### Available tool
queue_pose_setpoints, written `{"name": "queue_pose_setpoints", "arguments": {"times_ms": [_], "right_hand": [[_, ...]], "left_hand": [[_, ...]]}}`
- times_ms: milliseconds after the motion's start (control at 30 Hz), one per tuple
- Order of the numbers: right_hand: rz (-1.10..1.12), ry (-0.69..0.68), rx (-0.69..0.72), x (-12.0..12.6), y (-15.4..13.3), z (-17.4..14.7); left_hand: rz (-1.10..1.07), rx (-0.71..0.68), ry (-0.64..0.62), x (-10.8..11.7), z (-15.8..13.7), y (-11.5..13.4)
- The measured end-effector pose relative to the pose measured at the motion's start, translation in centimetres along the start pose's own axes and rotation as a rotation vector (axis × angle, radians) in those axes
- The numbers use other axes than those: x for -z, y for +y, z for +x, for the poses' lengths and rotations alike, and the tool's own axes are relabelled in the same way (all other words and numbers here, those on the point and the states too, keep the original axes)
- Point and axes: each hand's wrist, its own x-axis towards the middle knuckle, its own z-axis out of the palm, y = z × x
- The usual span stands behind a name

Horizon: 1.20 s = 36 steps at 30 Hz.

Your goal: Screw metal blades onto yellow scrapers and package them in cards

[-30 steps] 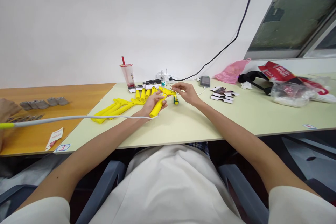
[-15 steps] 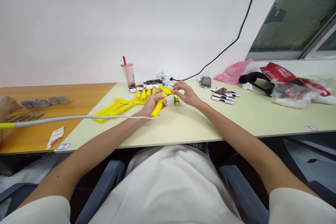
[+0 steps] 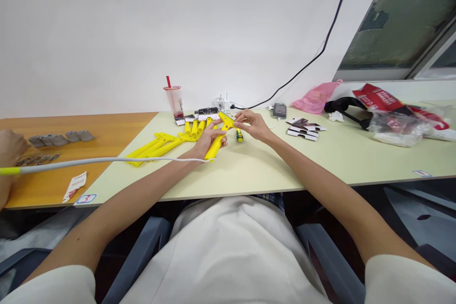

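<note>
My left hand [image 3: 208,141] is wrapped round the handle of a yellow scraper [image 3: 214,146], a T-shaped plastic tool with a wide head. The head points up and away from me, slightly above the table. At the head's right end, my right hand [image 3: 252,125] pinches its edge between thumb and fingertips; any small part there is too tiny to make out. Just below the right fingers lies a green and yellow screwdriver [image 3: 239,136], partly hidden. Several more yellow scrapers [image 3: 160,146] lie to the left of my left hand and behind it.
A plastic cup with a red straw [image 3: 174,102] stands at the back. Printed cards [image 3: 304,129], a pink bag [image 3: 315,99] and a black headset-like strap [image 3: 347,109] lie right. On the orange table, a co-worker's hand [image 3: 12,147] is near grey pieces [image 3: 60,139]. A white cable [image 3: 107,159] crosses in front.
The scraper's head has tipped slightly up and turned in my left hand. My right fingers have moved in closer on its right end. The co-worker's hand has shifted a little.
</note>
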Motion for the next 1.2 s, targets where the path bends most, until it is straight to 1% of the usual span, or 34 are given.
{"name": "queue_pose_setpoints", "arguments": {"times_ms": [133, 300, 433, 667, 800, 933, 1033, 1100, 1167, 1200], "right_hand": [[0.084, -0.037, -0.108, -0.1, -0.9, 0.0], [0.158, -0.068, -0.142, -0.1, -1.3, -0.2], [0.225, -0.107, -0.189, 0.0, -1.0, -0.2], [0.259, -0.095, -0.276, -0.1, -0.2, -0.1], [0.330, -0.076, -0.383, 0.1, -0.4, -0.1], [0.393, -0.126, -0.467, 0.3, -0.2, -0.1], [0.366, -0.089, -0.449, 0.2, 0.8, 0.1], [0.291, -0.033, -0.397, 0.3, 1.8, 0.2], [0.103, -0.003, -0.287, 0.6, 2.8, 0.4], [-0.032, -0.018, -0.210, 0.8, 3.3, 0.4]], "left_hand": [[0.007, -0.001, -0.014, 0.1, 0.0, 0.0], [-0.014, -0.001, -0.007, 0.1, -0.1, -0.1], [-0.010, -0.003, -0.013, -0.1, -0.2, 0.0], [-0.003, -0.003, -0.019, 0.0, -0.1, 0.0], [-0.007, 0.020, -0.021, 0.0, -0.2, 0.1], [-0.055, 0.050, -0.006, 0.1, -0.1, 0.1], [-0.127, 0.068, -0.004, 0.2, 0.1, 0.2], [-0.165, 0.075, -0.009, 0.3, 0.2, 0.2], [-0.176, 0.074, -0.014, 0.3, 0.2, 0.3], [-0.174, 0.070, -0.016, 0.2, 0.2, 0.3]]}}
